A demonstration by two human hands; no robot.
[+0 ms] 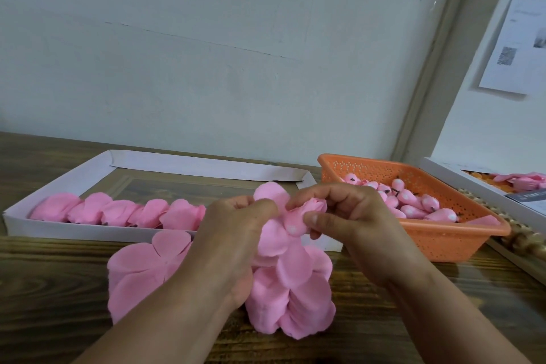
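Note:
My left hand [233, 233] and my right hand [348, 224] meet over the middle of the wooden table [44, 289]. Between them they hold a pink flower bud [298, 220] with a pink petal sheet [270, 198] wrapped against it. My right thumb and fingers pinch the bud; my left fingers pinch the petal sheet beside it. Below the hands lie stacks of pink petal sheets [292, 301], with another stack [139, 272] to the left.
A shallow white cardboard tray [74, 229] behind the hands holds a row of finished pink flowers [118, 213]. An orange perforated basket [443, 242] at right holds several pink buds [413, 207]. A second white box [461, 177] sits at the far right, against the wall.

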